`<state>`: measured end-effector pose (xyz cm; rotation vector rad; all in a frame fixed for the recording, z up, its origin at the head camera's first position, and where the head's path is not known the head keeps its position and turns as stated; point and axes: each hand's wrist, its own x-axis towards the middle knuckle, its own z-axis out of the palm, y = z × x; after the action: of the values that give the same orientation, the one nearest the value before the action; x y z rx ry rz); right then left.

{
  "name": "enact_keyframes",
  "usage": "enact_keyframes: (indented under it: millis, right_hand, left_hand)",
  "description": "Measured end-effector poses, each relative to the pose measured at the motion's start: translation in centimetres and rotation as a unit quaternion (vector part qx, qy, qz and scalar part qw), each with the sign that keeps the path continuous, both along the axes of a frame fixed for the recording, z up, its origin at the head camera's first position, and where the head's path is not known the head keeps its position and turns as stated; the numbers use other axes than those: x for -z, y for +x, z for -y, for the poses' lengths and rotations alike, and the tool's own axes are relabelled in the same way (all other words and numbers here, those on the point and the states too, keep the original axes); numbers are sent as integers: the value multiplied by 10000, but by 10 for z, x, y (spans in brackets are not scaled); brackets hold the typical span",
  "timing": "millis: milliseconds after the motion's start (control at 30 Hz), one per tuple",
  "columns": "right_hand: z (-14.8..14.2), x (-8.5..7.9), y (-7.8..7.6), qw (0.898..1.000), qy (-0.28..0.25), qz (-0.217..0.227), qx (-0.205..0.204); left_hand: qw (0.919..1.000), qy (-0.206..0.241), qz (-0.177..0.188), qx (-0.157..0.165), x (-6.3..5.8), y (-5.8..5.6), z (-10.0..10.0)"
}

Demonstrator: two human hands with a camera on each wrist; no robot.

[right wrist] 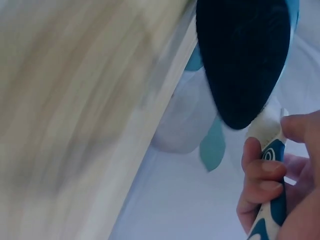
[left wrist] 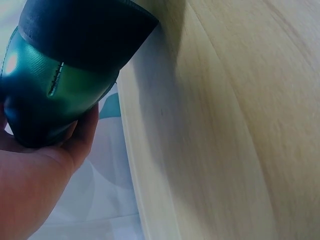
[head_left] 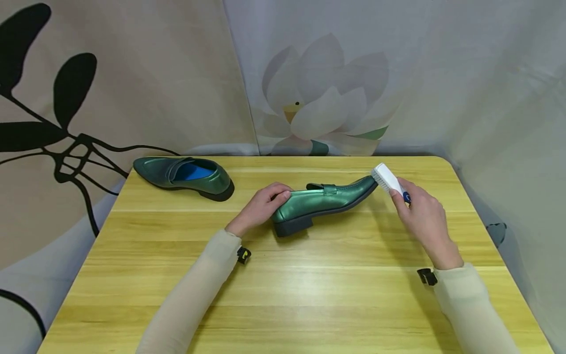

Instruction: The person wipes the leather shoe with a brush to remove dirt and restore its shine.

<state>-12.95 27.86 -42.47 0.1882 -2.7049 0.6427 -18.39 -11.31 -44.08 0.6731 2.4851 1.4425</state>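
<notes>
A green metallic loafer (head_left: 305, 204) with a dark sole is gripped at its heel opening by my left hand (head_left: 265, 201); its toe tilts up to the right. In the left wrist view, thumb and fingers wrap the back of the loafer (left wrist: 75, 95) under its block heel. My right hand (head_left: 424, 216) holds a white brush (head_left: 385, 176) with a blue-patterned handle, its bristles right at the loafer's toe tip. The right wrist view shows fingers curled round the brush handle (right wrist: 272, 200), close below the dark sole (right wrist: 242, 60).
A second green loafer (head_left: 199, 177) with a blue insole stands at the table's back left, toe pointing left. The wooden table (head_left: 309, 305) ends at a fabric backdrop (head_left: 420, 98) printed with a flower and dark leaves. Small black wrist cameras sit at both cuffs.
</notes>
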Motion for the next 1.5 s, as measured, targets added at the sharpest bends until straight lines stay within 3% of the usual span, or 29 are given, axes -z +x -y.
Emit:
enact_keyframes:
  millis: [200, 400, 600, 867, 1333, 1500]
  right_hand:
    - [17, -5, 14, 9996, -16, -130, -236]
    - [22, -2, 18, 9998, 49, -120, -140]
    - [29, -1, 24, 9992, 218, -138, -298]
    - [27, -1, 23, 9995, 227, -205, -34]
    - [62, 3, 33, 9932, 552, -557, -866]
    - [61, 3, 33, 9955, 442, -516, -655]
  left_hand:
    - [10000, 27, -49, -18, 0, 1, 1]
    - [10000, 31, -64, 53, -1, 1, 0]
    - [10000, 21, -31, 25, -1, 1, 0]
    - [9999, 2, -134, 83, 0, 1, -1]
    - [9998, 67, -165, 48, -2, 3, -1]
    - [9998, 77, -146, 78, -4, 4, -2]
